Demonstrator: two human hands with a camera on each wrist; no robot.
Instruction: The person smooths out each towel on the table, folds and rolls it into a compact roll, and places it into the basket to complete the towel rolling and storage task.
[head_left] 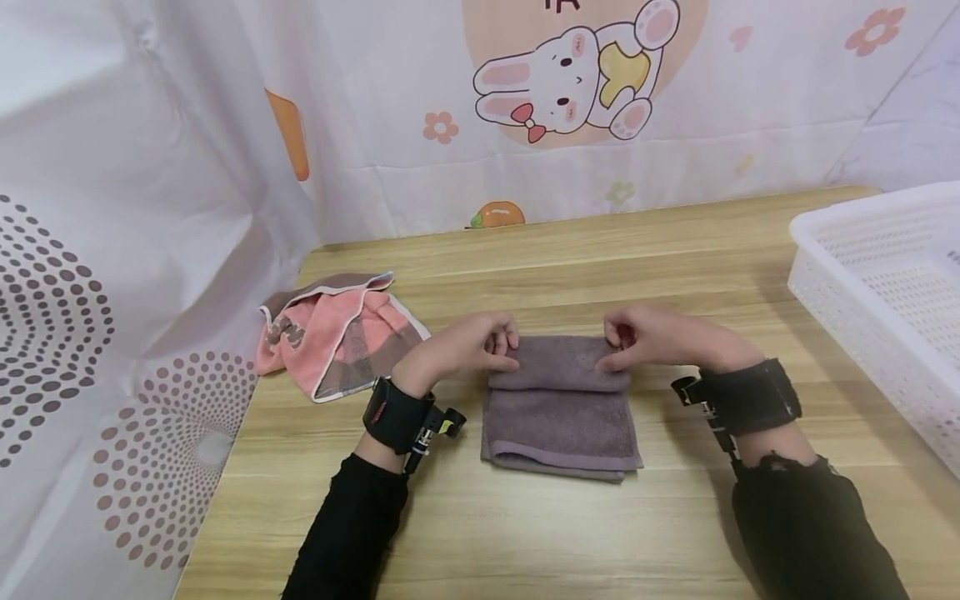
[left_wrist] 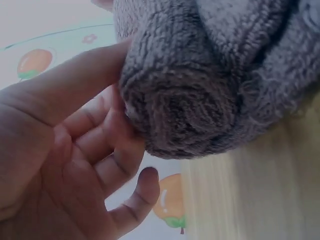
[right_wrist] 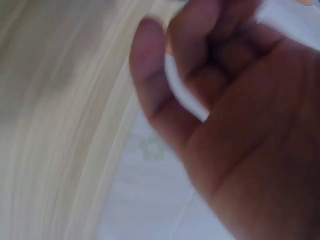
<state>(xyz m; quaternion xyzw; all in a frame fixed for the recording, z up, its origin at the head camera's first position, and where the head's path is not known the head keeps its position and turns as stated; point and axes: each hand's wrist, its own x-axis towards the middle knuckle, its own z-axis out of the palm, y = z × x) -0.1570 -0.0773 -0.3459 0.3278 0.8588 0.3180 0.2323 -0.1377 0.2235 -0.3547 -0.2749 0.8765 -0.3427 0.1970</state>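
A grey-brown towel (head_left: 558, 421) lies on the wooden table, its far end rolled into a thick roll (head_left: 562, 363) and its near edge in flat layers. At the roll's left end, my left hand (head_left: 465, 343) pinches it between thumb and curled fingers; the left wrist view shows the spiral end of the roll (left_wrist: 182, 112) against the fingers. My right hand (head_left: 656, 335) holds the opposite end, thumb on the near side and fingers bent behind. In the right wrist view the hand (right_wrist: 240, 110) shows with curled fingers, and the towel is mostly out of frame.
A crumpled pink and brown towel (head_left: 360, 329) with white edging lies at the table's left side. On the right stands a white perforated plastic basket (head_left: 862, 308). A white curtain (head_left: 375, 100) printed with a rabbit and fruit hangs along the table's far edge.
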